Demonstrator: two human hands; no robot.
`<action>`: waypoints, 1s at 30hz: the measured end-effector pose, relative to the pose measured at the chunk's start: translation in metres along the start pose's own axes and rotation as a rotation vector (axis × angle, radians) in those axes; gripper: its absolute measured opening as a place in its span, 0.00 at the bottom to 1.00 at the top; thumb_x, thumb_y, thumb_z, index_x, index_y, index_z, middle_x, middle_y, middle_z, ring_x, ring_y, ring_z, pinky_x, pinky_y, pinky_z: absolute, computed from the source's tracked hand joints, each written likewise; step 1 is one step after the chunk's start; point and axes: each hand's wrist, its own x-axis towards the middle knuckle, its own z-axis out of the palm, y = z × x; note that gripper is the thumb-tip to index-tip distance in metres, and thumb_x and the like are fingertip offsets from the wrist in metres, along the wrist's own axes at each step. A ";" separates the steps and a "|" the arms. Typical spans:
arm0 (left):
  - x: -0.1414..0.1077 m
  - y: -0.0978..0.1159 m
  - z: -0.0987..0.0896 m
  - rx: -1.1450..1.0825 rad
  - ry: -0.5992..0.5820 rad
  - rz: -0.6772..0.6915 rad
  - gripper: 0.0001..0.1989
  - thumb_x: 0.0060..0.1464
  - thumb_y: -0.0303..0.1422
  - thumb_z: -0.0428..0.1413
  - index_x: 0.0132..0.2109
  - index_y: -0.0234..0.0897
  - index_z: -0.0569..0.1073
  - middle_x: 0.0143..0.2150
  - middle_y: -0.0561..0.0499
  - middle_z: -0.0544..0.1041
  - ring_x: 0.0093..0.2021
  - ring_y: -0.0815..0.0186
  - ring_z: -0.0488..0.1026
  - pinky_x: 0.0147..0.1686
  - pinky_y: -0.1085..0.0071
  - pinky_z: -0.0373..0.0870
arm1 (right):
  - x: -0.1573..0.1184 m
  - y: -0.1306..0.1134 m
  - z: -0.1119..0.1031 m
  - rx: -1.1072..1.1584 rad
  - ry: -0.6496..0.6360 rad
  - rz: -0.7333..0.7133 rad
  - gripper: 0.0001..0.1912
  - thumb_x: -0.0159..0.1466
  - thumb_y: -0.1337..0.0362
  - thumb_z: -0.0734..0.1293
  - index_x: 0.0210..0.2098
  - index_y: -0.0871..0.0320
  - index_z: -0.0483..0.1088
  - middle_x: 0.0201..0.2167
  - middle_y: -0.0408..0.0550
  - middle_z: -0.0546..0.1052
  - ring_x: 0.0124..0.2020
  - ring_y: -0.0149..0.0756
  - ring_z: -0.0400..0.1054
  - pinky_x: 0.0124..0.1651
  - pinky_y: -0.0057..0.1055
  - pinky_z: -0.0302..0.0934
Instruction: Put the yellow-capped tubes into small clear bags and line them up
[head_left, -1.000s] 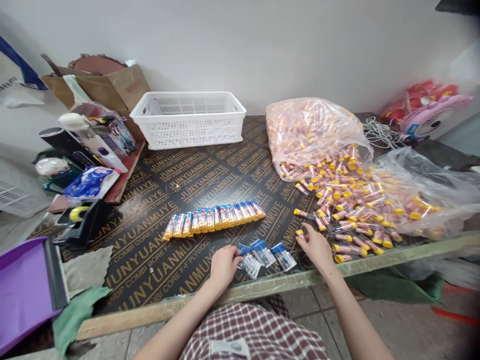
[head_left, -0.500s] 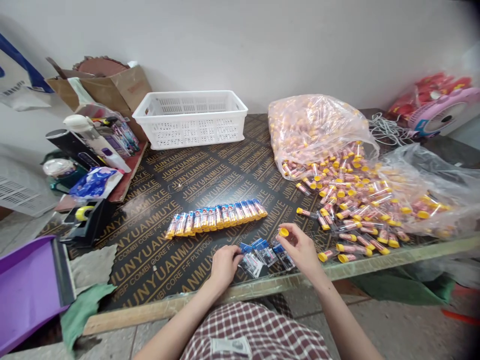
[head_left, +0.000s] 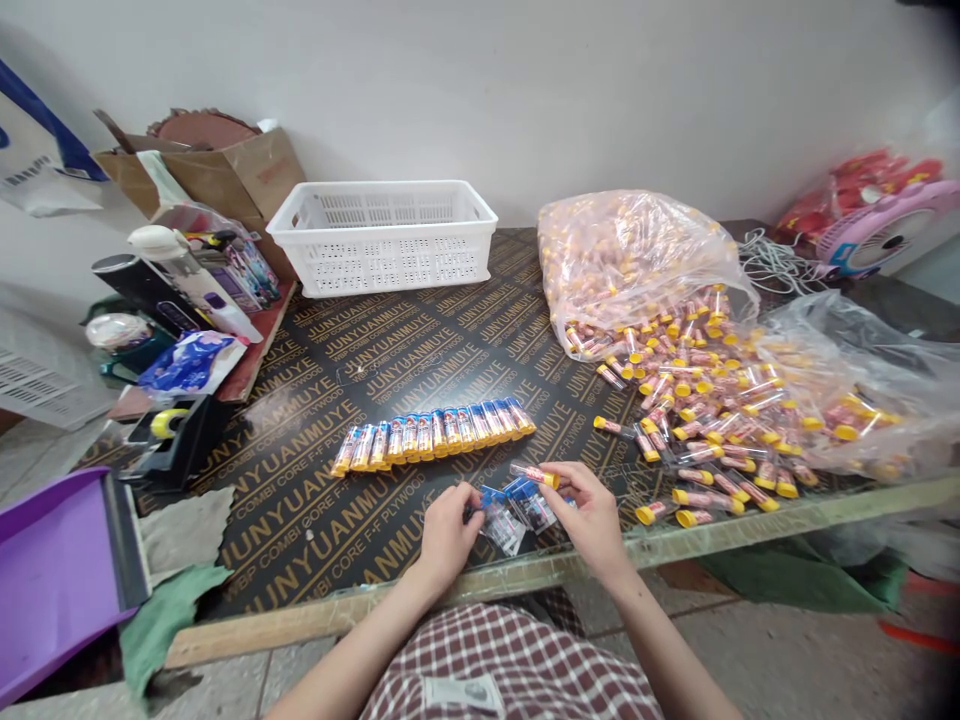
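Observation:
My right hand (head_left: 596,525) pinches a small clear tube (head_left: 531,472) by its yellow-capped end. The tube has a pink-and-white filling and points left, above the flat sleeves. My left hand (head_left: 445,535) is closed, thumb against fingers, on what looks like a blue printed plastic sleeve, mostly hidden by the fingertips. Beside it on the table lie small piles of flat, clear-and-blue plastic sleeves (head_left: 502,528), partly covered by my right hand. Ahead of both hands stands a slightly curved row of tubes in blue sleeves (head_left: 433,436), yellow caps toward me.
Loose yellow-capped tubes (head_left: 701,475) spill from a clear bag (head_left: 630,240) on the right. A white basket (head_left: 397,260) stands at the back. Left are a tape dispenser (head_left: 176,440), a cardboard box (head_left: 255,180) and a purple dustpan (head_left: 56,580). A pink fan (head_left: 885,235) is far right.
My right hand has moved left with the tube, turning it from cap-toward-view to lying sideways over the sleeves. My left hand has drawn back slightly left from the pile.

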 end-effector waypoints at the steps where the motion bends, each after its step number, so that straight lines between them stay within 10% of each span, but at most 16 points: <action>1: 0.002 0.001 -0.002 -0.136 0.029 -0.076 0.01 0.50 0.28 0.53 0.32 0.38 0.68 0.29 0.53 0.74 0.32 0.66 0.70 0.36 0.70 0.65 | -0.001 -0.002 0.001 0.030 0.007 -0.005 0.09 0.60 0.62 0.65 0.39 0.56 0.73 0.40 0.50 0.73 0.39 0.38 0.70 0.37 0.31 0.67; 9: 0.025 0.011 -0.026 -1.009 0.184 -0.508 0.18 0.33 0.38 0.67 0.30 0.31 0.75 0.28 0.51 0.77 0.26 0.71 0.71 0.30 0.75 0.68 | -0.014 -0.013 0.017 0.134 0.045 -0.100 0.11 0.61 0.66 0.64 0.43 0.52 0.73 0.43 0.50 0.71 0.43 0.38 0.69 0.42 0.34 0.69; 22: 0.024 0.010 -0.030 -0.980 0.320 -0.541 0.21 0.32 0.46 0.66 0.26 0.31 0.74 0.23 0.51 0.75 0.26 0.68 0.72 0.29 0.73 0.69 | -0.023 -0.019 0.033 0.088 -0.067 -0.178 0.14 0.61 0.68 0.63 0.46 0.50 0.73 0.43 0.50 0.72 0.43 0.39 0.69 0.41 0.35 0.70; 30: 0.016 0.031 -0.028 -1.120 0.002 -0.444 0.26 0.41 0.42 0.64 0.47 0.35 0.72 0.32 0.50 0.77 0.30 0.68 0.73 0.36 0.70 0.70 | -0.021 -0.019 0.039 0.010 -0.190 -0.276 0.20 0.62 0.73 0.59 0.50 0.48 0.69 0.41 0.49 0.72 0.44 0.38 0.69 0.48 0.38 0.66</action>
